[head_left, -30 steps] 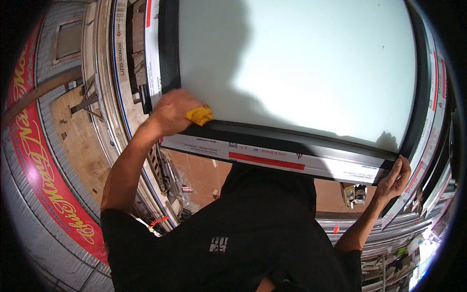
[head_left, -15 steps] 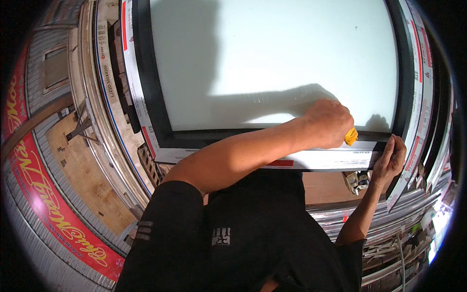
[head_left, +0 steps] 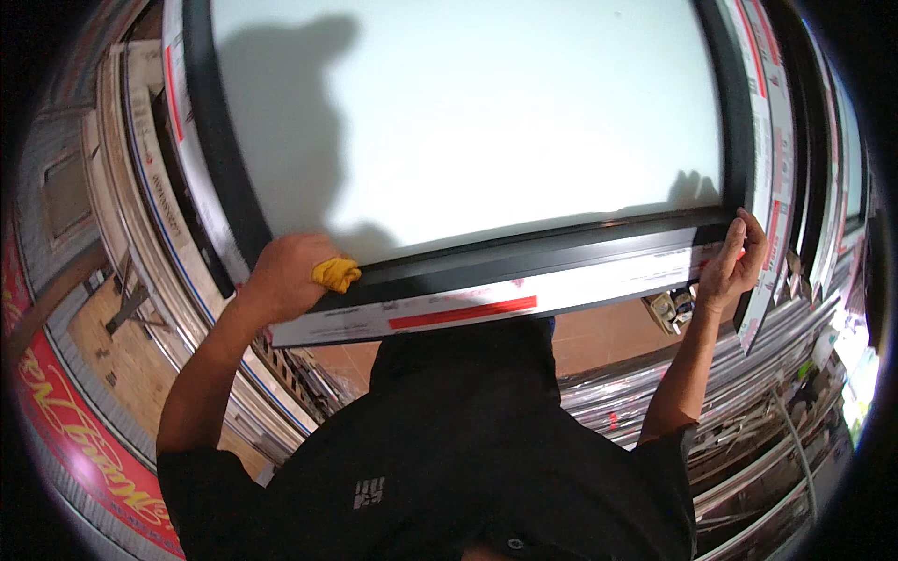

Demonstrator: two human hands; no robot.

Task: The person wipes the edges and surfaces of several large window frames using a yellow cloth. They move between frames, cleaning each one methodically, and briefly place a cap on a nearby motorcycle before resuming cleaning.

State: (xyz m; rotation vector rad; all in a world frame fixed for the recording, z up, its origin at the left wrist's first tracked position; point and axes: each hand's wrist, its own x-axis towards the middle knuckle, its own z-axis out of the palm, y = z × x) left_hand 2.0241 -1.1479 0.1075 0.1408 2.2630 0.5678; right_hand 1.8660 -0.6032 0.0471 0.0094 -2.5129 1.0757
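A large pale glass pane (head_left: 524,140) sits in a black window frame (head_left: 524,245), whose outer edge carries white and red protective film (head_left: 458,318). At the frame's near left corner, my left hand (head_left: 288,276) is closed round a crumpled yellow cloth (head_left: 335,274), pressed against the black profile. My right hand (head_left: 734,264) grips the near right corner of the frame, thumb and fingers on its edge. The parts of both hands beneath the frame are hidden.
Long stacked profiles (head_left: 140,187) run along the left, beside a wooden board (head_left: 122,351) and a red banner (head_left: 84,449). Metal bars (head_left: 645,402) lie in bundles at the lower right. A small box of parts (head_left: 669,309) is below the frame's right side.
My left hand has moved with the yellow cloth along the near edge, from close to the right corner to the left corner. My right hand stays on the right corner. The view has shifted.
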